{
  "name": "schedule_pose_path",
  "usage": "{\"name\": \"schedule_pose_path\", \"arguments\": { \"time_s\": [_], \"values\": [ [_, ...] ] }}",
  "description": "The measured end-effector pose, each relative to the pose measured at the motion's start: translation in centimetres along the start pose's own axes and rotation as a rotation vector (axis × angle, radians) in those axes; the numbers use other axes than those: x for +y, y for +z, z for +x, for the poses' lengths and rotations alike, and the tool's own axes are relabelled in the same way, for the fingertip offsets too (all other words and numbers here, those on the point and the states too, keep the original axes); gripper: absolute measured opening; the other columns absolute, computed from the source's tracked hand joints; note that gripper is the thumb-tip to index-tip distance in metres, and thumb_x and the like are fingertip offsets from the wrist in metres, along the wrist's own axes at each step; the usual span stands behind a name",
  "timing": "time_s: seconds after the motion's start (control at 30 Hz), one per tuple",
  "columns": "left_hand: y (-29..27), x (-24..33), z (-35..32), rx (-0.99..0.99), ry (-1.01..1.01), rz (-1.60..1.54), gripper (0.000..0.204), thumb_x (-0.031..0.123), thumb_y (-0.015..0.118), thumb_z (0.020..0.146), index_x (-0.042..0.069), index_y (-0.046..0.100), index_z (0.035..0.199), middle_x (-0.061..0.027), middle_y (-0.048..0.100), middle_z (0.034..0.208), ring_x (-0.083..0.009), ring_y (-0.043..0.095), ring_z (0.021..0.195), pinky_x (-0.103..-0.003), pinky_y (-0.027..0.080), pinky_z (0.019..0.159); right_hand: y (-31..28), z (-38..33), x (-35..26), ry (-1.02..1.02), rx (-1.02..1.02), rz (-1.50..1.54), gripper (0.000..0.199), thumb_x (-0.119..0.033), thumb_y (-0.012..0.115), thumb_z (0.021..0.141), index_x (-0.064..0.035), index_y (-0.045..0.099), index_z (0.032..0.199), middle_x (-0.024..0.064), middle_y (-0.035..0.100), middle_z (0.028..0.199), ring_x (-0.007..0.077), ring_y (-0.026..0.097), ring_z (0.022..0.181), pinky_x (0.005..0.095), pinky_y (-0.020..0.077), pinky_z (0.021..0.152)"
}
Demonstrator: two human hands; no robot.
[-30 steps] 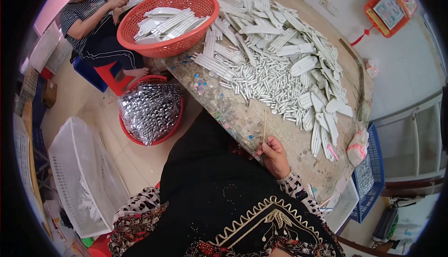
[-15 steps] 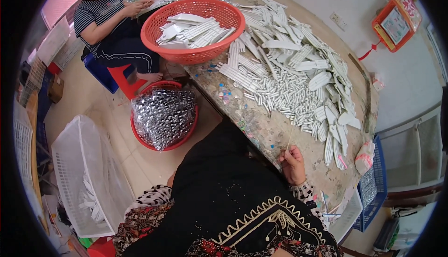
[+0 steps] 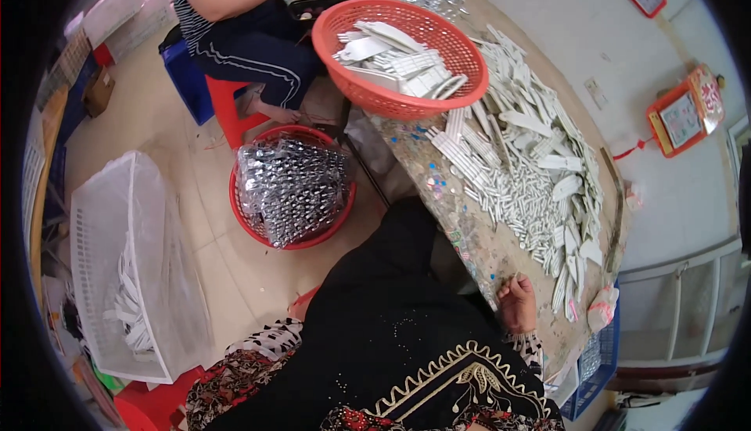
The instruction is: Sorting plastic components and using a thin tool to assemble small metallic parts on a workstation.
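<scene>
My right hand [image 3: 517, 306] is at the near edge of the worktable [image 3: 489, 255], fingers curled and thumb pressed against them. What the fingertips hold, if anything, is too small to make out. Beyond it lies a heap of short, thin white rods [image 3: 512, 208], with long white ridged strips [image 3: 567, 163] piled behind and to the right. Only the spotted cuff of my left sleeve [image 3: 266, 343] shows; the left hand itself is hidden beside the black apron [image 3: 383, 306].
An orange-red perforated basket [image 3: 399, 102] of white strips stands on the table. Below, a red basket [image 3: 235, 200] holds a bag of shiny silver pieces [image 3: 293, 188]. A white lined crate [image 3: 149, 196] is at left. A co-worker in stripes [image 3: 223, 1] sits at far left.
The view has shifted, so the table and baskets appear further right. My right hand stays by the table edge; the thin stick seen upright in its fingers earlier no longer shows clearly.
</scene>
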State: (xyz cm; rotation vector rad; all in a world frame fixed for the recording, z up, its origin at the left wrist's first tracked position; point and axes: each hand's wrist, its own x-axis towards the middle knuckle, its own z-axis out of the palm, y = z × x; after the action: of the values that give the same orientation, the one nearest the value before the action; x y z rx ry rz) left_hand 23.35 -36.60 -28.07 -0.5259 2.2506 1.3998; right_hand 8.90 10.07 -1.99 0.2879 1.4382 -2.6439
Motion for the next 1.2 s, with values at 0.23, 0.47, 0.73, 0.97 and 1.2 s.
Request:
{"name": "schedule_pose_path", "arguments": {
  "time_s": [0.23, 0.47, 0.73, 0.97, 1.2],
  "values": [
    [-0.6, -3.2, -1.3, -0.028, -0.025, -0.077, 0.058, 0.039, 0.048, 0.085, 0.0, 0.047, 0.127, -0.0251, 0.052, 0.126, -0.0387, 0.052, 0.115, -0.043, 0.044, 0.094, 17.4, 3.9, 4.8, -0.318, -0.748, -1.347, 0.015, -0.011, 0.064, 0.088, -0.0004, 0.061, 0.098, 0.0099, 0.06, 0.085, 0.02, 0.06, 0.078, 0.0294, 0.0478, 0.07],
    [-2.1, -3.7, -0.6, -0.02, -0.014, -0.131, 0.059, 0.039, 0.047, 0.085, -0.001, 0.045, 0.129, -0.0249, 0.052, 0.127, -0.038, 0.052, 0.116, -0.042, 0.043, 0.096, 23.0, 4.5, 6.3, -0.335, -1.038, -1.332, 0.017, -0.01, 0.063, 0.087, -0.0003, 0.061, 0.101, 0.0131, 0.06, 0.09, 0.0284, 0.061, 0.083, 0.0338, 0.0487, 0.073],
    [-2.1, -4.1, -0.4, -0.071, -0.01, -0.175, 0.061, 0.039, 0.047, 0.085, -0.002, 0.044, 0.13, -0.0247, 0.051, 0.128, -0.0372, 0.051, 0.117, -0.042, 0.041, 0.097, 24.3, 4.2, 5.5, 0.312, -0.755, -0.657, 0.012, -0.009, 0.059, 0.093, -0.0029, 0.06, 0.103, -0.0033, 0.058, 0.088, 0.0044, 0.052, 0.078, 0.0208, 0.0434, 0.074],
    [-1.9, -4.9, -2.2, -0.135, -0.036, -0.191, 0.063, 0.04, 0.046, 0.085, -0.002, 0.042, 0.131, -0.0245, 0.05, 0.129, -0.0364, 0.05, 0.118, -0.041, 0.04, 0.098, 26.1, 4.7, 3.5, 0.46, -0.623, -0.247, 0.011, -0.012, 0.06, 0.093, -0.006, 0.06, 0.103, -0.0005, 0.061, 0.092, 0.0096, 0.056, 0.08, 0.0255, 0.0466, 0.076],
    [-2.2, -4.7, -2.5, -0.169, -0.049, -0.219, 0.064, 0.04, 0.045, 0.085, -0.003, 0.041, 0.133, -0.0243, 0.05, 0.13, -0.0357, 0.05, 0.12, -0.041, 0.039, 0.1, 25.3, 4.4, 3.1, 0.476, -0.614, -0.15, 0.011, -0.011, 0.06, 0.093, -0.0056, 0.06, 0.103, -0.0003, 0.061, 0.091, 0.0095, 0.056, 0.079, 0.0247, 0.0463, 0.075]
  ]
}}
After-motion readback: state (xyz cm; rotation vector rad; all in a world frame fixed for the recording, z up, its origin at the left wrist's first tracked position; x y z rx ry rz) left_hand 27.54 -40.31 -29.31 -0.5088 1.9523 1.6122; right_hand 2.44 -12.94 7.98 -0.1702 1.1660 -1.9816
